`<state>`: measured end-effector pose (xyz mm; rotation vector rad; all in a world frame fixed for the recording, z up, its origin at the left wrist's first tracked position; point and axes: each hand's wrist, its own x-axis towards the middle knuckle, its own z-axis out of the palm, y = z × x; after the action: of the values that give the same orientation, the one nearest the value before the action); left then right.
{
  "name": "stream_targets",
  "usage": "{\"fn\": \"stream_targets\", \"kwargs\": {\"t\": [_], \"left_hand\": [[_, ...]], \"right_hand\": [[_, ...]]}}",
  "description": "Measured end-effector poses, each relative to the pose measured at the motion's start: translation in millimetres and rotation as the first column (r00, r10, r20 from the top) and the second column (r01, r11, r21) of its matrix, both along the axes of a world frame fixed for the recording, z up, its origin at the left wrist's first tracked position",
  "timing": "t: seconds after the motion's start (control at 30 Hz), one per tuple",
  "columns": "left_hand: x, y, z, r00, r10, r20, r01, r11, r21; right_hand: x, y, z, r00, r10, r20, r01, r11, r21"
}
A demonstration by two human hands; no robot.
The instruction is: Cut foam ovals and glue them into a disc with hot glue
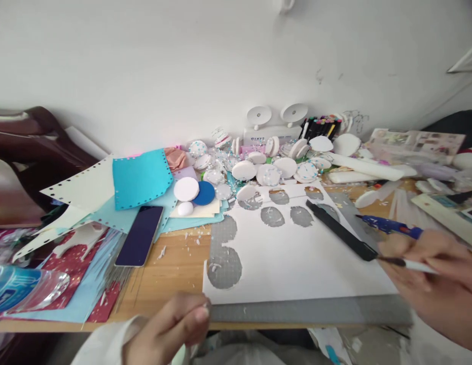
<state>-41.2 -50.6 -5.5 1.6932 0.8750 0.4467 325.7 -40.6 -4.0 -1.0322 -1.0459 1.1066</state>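
My right hand (429, 274), at the right, is closed around a dark blue patterned pen (391, 226) and a white pen-like stick (418, 266) with a dark tip. A long black tool (340, 230), its kind unclear, slants over the paper, its near end close to the stick's tip. Below the paper's left corner, at the table edge, my left hand (171, 327) is closed, thumb pressed to the fingers; whether it pinches something small cannot be seen. Between both hands lies a white paper sheet (292, 263) with several round holes cut out, on a grey cutting mat (312, 310).
White foam discs (244, 170) and beaded decorations crowd the back by the wall. A phone (140, 235), a turquoise sheet (142, 177), a blue disc (204, 193) and a water bottle (26, 288) lie to the left. Markers (321, 126) stand at the back; paper scraps dot the wooden table (178, 263).
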Motion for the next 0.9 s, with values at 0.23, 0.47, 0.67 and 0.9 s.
{"fn": "stream_targets", "kwargs": {"t": [0.23,0.47,0.67,0.9], "left_hand": [[54.9,1.8,-31.1,0.973,-0.09,-0.214,0.201,0.79,0.58],[69.5,-6.6,-74.6,0.946,-0.037,-0.322,0.297,0.499,0.814],[71.2,-13.1,-69.9,0.942,0.039,-0.334,0.287,0.425,0.859],[103.0,-14.6,-86.4,0.94,0.176,-0.292,0.261,0.183,0.948]], "right_hand": [[-51.8,59.5,-30.2,0.799,0.557,-0.226,-0.602,0.74,-0.302],[-73.5,135.7,-53.4,0.951,0.278,-0.134,-0.296,0.945,-0.142],[-67.5,118.8,-45.2,0.918,0.357,-0.171,-0.38,0.915,-0.134],[-107.3,132.5,-59.4,0.741,0.612,-0.279,-0.672,0.667,-0.321]]}}
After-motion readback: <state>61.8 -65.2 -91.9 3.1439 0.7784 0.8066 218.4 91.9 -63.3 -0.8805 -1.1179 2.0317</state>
